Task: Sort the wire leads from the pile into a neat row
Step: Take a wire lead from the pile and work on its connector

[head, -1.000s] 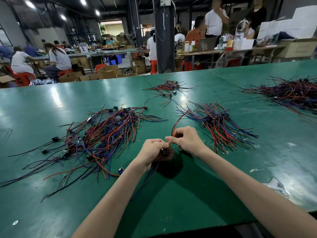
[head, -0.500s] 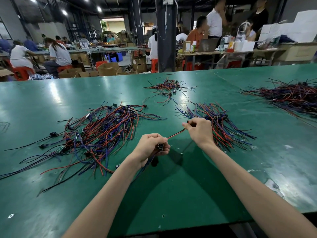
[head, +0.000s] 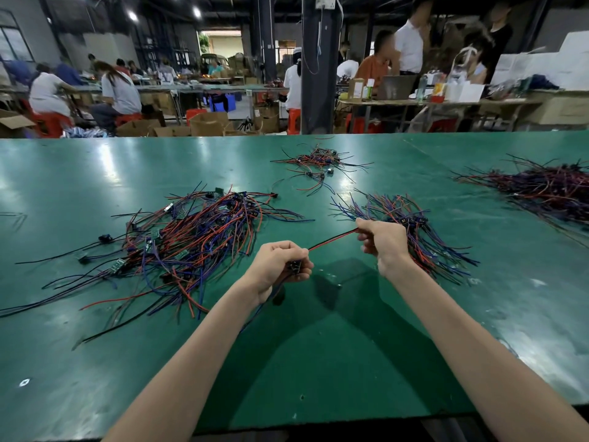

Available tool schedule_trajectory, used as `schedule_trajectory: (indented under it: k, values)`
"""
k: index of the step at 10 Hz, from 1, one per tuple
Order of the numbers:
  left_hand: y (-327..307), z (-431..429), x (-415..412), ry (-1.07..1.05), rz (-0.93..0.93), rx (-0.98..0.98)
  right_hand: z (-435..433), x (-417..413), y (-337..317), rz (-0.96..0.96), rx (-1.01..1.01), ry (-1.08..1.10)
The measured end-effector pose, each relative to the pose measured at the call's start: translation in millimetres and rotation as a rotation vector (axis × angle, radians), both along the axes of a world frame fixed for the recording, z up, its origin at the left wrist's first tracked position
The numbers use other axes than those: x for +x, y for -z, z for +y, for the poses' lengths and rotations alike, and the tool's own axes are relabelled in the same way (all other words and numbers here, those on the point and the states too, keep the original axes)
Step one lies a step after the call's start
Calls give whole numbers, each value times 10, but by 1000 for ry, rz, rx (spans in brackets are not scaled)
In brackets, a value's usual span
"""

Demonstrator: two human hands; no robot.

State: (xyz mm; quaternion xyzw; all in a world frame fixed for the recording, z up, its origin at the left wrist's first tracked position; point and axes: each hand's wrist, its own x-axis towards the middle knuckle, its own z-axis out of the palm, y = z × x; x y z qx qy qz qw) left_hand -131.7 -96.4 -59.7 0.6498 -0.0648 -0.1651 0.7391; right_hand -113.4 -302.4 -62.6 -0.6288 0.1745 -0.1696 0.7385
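A loose pile of red, blue and black wire leads point(head: 191, 244) sprawls over the left of the green table point(head: 318, 371). My left hand point(head: 279, 266) grips the small black connector end of one wire lead point(head: 331, 240), with its blue wires hanging below the wrist. My right hand point(head: 382, 240) pinches the red and black strand of that lead, stretched straight between the hands. Behind my right hand lies a tidier fanned bundle of leads point(head: 411, 231).
A small scatter of leads point(head: 318, 164) lies farther back in the middle. A large dark heap of leads point(head: 548, 189) is at the far right. Past the table's far edge are people at benches, cardboard boxes and a dark pillar point(head: 320, 65).
My right hand has slid up and to the right along the lead, away from my left hand. The red and black strand is now pulled out straight between them.
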Motion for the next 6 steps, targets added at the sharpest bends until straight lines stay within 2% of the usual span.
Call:
schedule_trajectory:
  k: [1, 3, 5, 6]
  values:
    - [1, 8, -7, -3, 2, 3, 4, -27, -65, 67, 308, -99]
    - [-7, 29, -4, -18, 22, 11, 24, -70, -113, 112, 633, -287]
    - [-18, 8, -21, 0, 29, 23, 25, -84, -105, 165, 888, -361]
    - [-16, 14, -22, -11, 38, 18, 31, -93, -107, 178, 774, -322]
